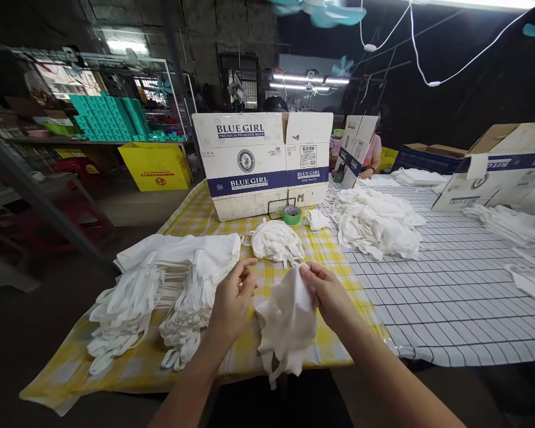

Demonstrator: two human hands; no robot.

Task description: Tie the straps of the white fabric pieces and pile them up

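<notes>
My right hand (327, 288) pinches the upper edge of a white cloth piece (288, 321) between thumb and fingers. The cloth hangs down over the table's front edge, with a thin strap loop at its lower end. Left of it, my left hand (237, 291) is raised with its fingers partly curled and the thumb apart, and nothing shows in it. Just beyond my hands lies a small pile of white cloth pieces with straps (277, 241). To the left is a thick stack of white cloth pieces (178, 255), their strap loops hanging toward me.
A yellow checked cloth (339, 351) covers my table. Beer cartons (263, 160) stand upright at the back, with a roll of green tape (291, 214) before them. Rightward, a white heap (378, 223) lies on a grid-patterned cloth (428, 303). A person (374, 156) sits behind a carton.
</notes>
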